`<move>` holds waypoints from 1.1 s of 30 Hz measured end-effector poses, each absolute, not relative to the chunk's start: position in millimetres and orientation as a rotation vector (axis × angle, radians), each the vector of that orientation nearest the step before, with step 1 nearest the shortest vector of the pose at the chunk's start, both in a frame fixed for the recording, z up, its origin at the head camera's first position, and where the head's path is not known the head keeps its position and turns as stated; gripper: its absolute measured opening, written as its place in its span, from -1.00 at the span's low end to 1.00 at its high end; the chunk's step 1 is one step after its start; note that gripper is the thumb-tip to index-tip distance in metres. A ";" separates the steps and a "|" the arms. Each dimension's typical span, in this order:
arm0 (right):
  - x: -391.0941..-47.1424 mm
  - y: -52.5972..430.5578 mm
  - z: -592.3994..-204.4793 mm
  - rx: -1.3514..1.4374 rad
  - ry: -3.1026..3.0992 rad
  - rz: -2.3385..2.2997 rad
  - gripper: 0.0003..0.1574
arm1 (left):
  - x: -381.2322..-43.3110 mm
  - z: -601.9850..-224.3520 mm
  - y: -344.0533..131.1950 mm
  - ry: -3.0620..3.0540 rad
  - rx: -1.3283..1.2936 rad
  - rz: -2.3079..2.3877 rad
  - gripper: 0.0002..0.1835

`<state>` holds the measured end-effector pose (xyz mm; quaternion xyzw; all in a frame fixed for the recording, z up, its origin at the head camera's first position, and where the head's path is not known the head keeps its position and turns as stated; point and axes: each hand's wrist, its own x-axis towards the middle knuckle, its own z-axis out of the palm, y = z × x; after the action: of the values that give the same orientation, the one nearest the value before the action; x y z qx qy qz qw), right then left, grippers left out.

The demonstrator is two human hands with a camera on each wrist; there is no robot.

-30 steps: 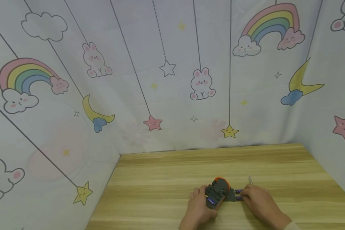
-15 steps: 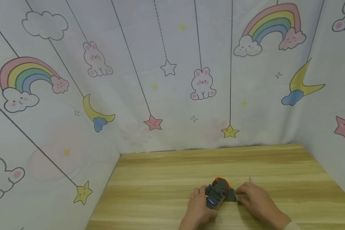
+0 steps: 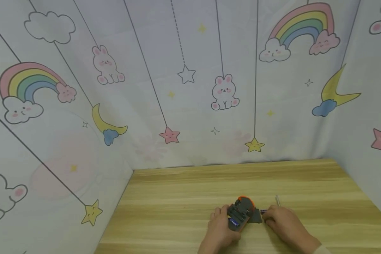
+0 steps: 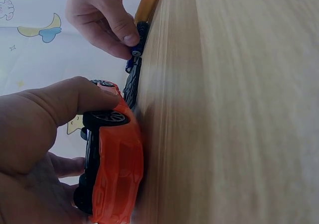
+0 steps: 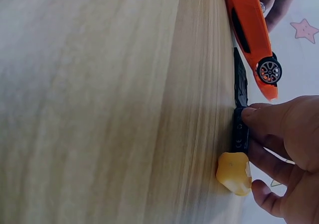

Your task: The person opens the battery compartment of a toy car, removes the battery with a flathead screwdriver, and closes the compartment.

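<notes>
An orange toy car [image 4: 118,169] lies wheels up on the table, its dark underside [image 3: 241,208] showing in the head view. My left hand [image 3: 220,227] grips it by the sides. A blue-purple battery [image 3: 233,222] sits in a bay of that underside. Just right of the car rests a black battery cover [image 3: 255,216]. At the cover's right end, my right hand [image 3: 287,224] pinches a dark battery [image 4: 137,50] between thumb and finger, low over the table. Another battery [image 4: 129,64] shows beside it, close to the cover.
A screwdriver lies behind the right hand, its metal shaft [image 3: 277,200] showing in the head view and its yellow handle [image 5: 234,173] in the right wrist view. The wooden table [image 3: 177,197] meets a printed cloth wall [image 3: 193,148] at the back and sides.
The right-hand fingers have shifted over the two batteries beside the cover, hiding them in part, then drawn slightly back so one shows again. The left hand and car have stayed still.
</notes>
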<state>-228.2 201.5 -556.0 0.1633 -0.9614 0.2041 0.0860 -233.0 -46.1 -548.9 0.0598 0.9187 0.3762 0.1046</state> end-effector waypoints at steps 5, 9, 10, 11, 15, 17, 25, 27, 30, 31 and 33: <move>-229.8 201.5 -559.4 0.490 -2.851 0.594 -0.77 | -231.5 -548.1 -45.9 2.714 0.186 1.111 0.01; -229.4 201.0 -559.7 0.475 -2.859 0.602 -0.75 | -230.6 -548.8 -45.4 2.715 0.195 1.115 0.01; -229.3 201.1 -559.2 0.469 -2.861 0.608 -0.75 | -230.4 -548.5 -45.3 2.715 0.193 1.115 0.01; -229.4 201.3 -559.0 0.467 -2.860 0.613 -0.75 | -230.2 -547.8 -45.3 2.716 0.196 1.113 0.01; -230.6 203.0 -556.9 0.521 -2.797 0.605 -0.78 | -230.1 -544.6 -45.4 2.717 0.189 1.104 0.02; -231.7 203.6 -554.8 0.567 -2.758 0.615 -0.80 | -230.4 -543.6 -45.3 2.717 0.184 1.097 0.02; -234.9 189.6 -533.8 0.631 -2.749 0.788 -0.73 | -231.4 -544.0 -47.1 2.726 0.184 1.083 0.02; -235.2 184.6 -529.4 0.643 -2.747 0.828 -0.72 | -231.2 -544.7 -47.4 2.738 0.195 1.074 0.02; -235.2 177.6 -524.6 0.656 -2.731 0.936 -0.72 | -231.3 -545.0 -47.1 2.761 0.205 1.040 0.02; -234.9 175.7 -523.4 0.659 -2.724 0.975 -0.72 | -231.2 -544.7 -46.8 2.768 0.206 1.029 0.02; -233.8 171.9 -521.7 0.669 -2.697 1.042 -0.71 | -231.1 -543.7 -46.3 2.778 0.206 1.014 0.03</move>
<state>-233.8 171.9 -521.7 0.2244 -0.9054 0.3497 0.0868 -231.1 -46.3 -543.7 0.0693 0.9334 0.3408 0.0886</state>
